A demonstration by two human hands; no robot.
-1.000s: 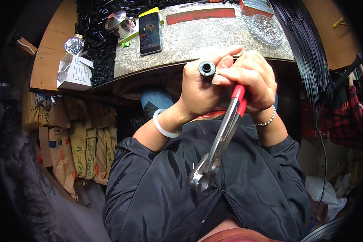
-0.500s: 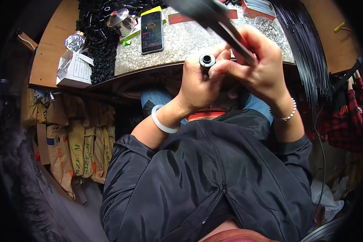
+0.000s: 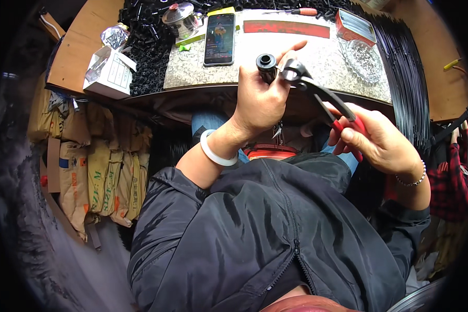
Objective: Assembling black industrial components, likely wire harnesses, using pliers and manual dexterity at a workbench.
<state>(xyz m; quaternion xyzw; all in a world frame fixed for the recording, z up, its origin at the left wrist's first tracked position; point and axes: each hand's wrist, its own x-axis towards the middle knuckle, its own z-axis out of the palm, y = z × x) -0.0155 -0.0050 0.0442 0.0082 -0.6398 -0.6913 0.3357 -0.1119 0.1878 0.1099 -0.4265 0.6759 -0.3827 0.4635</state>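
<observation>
The black tube (image 3: pixel 267 67) is inside the left hand (image 3: pixel 260 106), above the near edge of the table, and its round hollow end is turned upward. This hand is grasping it with the fingers wrapped around, while the forefinger is stretched toward the far right. The right hand (image 3: pixel 382 143), which is nearer and more to the right, is grasping the pincers (image 3: pixel 330 97) by their red handles. The metal head of the pincers is just beside the left hand, on the right of the tube; I cannot tell whether it touches.

On the left wrist there is a white bangle (image 3: pixel 211 154), and on the right wrist a beaded bracelet (image 3: pixel 412 182). The person wears a black jacket (image 3: pixel 234 223).

Beyond the hands, a speckled grey board (image 3: pixel 192 78) lies on the table. On it are a phone (image 3: pixel 220 39) with the screen lit, a long red strip (image 3: pixel 286 29) and, to the right, a clear glass dish (image 3: pixel 363 60), with a red box (image 3: pixel 356 26) farther behind. To the left of the board there is a heap of small black parts (image 3: pixel 145 73), and beside it a white box (image 3: pixel 109 73). On the right side a bundle of thin black rods (image 3: pixel 408 78) hangs over the edge. Brown and yellowish sacks (image 3: pixel 73 182) stand below, at the left.
</observation>
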